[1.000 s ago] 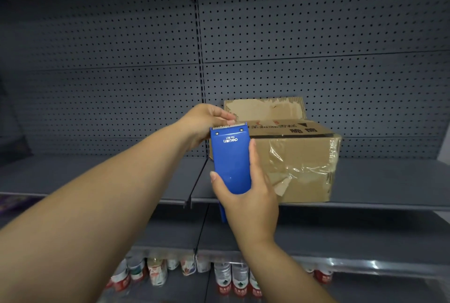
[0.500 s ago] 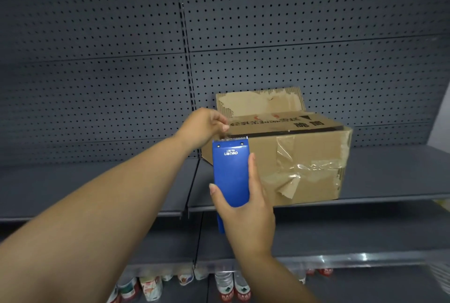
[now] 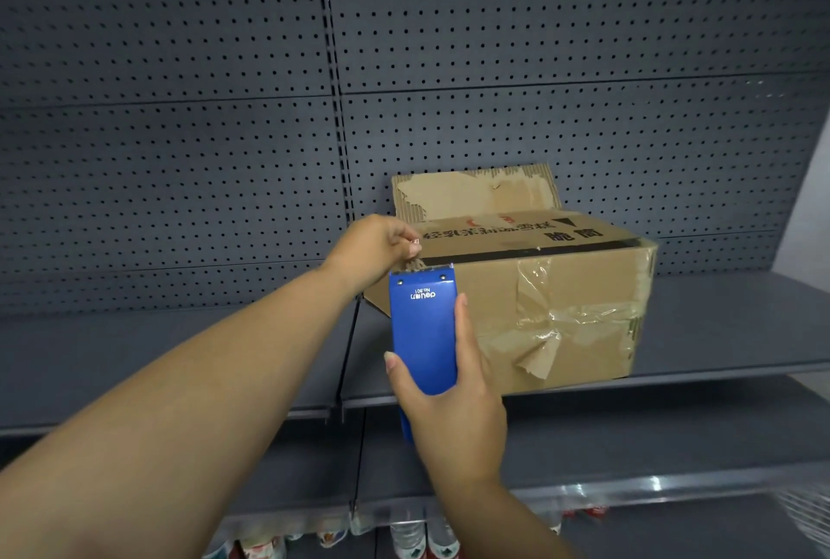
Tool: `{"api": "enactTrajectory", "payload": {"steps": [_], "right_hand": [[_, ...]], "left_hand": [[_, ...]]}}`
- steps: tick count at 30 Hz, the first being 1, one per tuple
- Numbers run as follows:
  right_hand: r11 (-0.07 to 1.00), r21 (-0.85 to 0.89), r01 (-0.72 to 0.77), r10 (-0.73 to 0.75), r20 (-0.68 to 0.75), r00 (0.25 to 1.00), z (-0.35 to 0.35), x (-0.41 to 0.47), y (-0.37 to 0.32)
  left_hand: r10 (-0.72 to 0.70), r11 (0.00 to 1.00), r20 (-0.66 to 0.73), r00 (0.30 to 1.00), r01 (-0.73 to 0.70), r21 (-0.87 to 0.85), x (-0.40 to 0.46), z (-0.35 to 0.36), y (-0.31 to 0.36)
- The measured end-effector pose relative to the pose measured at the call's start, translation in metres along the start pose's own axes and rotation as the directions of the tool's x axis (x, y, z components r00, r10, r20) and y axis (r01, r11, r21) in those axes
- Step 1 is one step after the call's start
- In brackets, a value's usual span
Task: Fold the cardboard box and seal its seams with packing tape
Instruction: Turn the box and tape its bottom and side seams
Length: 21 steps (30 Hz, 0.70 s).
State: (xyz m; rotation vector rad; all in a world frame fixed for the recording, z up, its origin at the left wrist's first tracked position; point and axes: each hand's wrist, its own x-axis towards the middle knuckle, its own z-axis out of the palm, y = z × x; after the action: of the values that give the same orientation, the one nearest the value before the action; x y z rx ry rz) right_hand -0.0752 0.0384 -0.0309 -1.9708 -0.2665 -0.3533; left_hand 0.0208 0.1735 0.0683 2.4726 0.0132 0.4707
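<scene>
A worn cardboard box [image 3: 561, 289] stands on a grey shelf [image 3: 718, 334]. Its back flap sticks up, and old crumpled clear tape covers its front face. A dark gap runs along the top front edge. My right hand [image 3: 453, 406] grips a blue tape dispenser [image 3: 424, 329] upright against the box's near left corner. My left hand [image 3: 381, 246] reaches over the dispenser's top and pinches something small at the box's top left edge, probably the tape end. The tape roll itself is hidden.
Grey perforated back panels [image 3: 539, 64] rise behind the shelf. A vertical upright [image 3: 334, 109] divides two shelf bays. A lower shelf [image 3: 629, 437] juts out beneath, and under it stand several bottles with red and white labels [image 3: 413, 545].
The view has tilted up and shifted, so the box sits lower and further right. Both hands stay at the box's left corner, the left one slightly lower against the dispenser's top.
</scene>
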Motion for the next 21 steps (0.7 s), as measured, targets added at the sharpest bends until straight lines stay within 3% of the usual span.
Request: {"api": "enactTrajectory", "payload": {"steps": [3,5,8,11,17,21], "right_hand": [[1.000,0.008,-0.007,0.007,-0.006,1.000,0.002,-0.001,0.001],[1.000,0.016,-0.014,0.014,-0.008,1.000,0.003,-0.002,0.002],[0.999,0.025,-0.024,0.024,0.004,1.000,0.001,-0.002,0.001],[0.999,0.030,-0.029,0.029,0.008,1.000,-0.002,0.000,0.001],[1.000,-0.009,-0.008,0.009,0.081,0.997,-0.009,0.002,0.002],[1.000,0.029,-0.004,0.000,0.125,0.992,-0.015,0.004,0.002]], "left_hand": [[-0.024,1.000,0.047,0.999,0.024,0.007,-0.001,0.002,0.001],[-0.019,0.996,-0.017,1.000,0.020,0.087,-0.003,0.000,-0.001],[0.129,0.987,-0.112,0.985,-0.117,0.107,-0.008,0.002,-0.006],[0.240,0.962,-0.044,0.970,-0.232,0.144,-0.012,0.008,-0.007],[0.121,0.956,0.187,0.975,-0.165,0.240,-0.017,-0.005,-0.008],[0.152,0.893,0.173,0.973,-0.210,0.398,-0.011,-0.005,-0.009]]}}
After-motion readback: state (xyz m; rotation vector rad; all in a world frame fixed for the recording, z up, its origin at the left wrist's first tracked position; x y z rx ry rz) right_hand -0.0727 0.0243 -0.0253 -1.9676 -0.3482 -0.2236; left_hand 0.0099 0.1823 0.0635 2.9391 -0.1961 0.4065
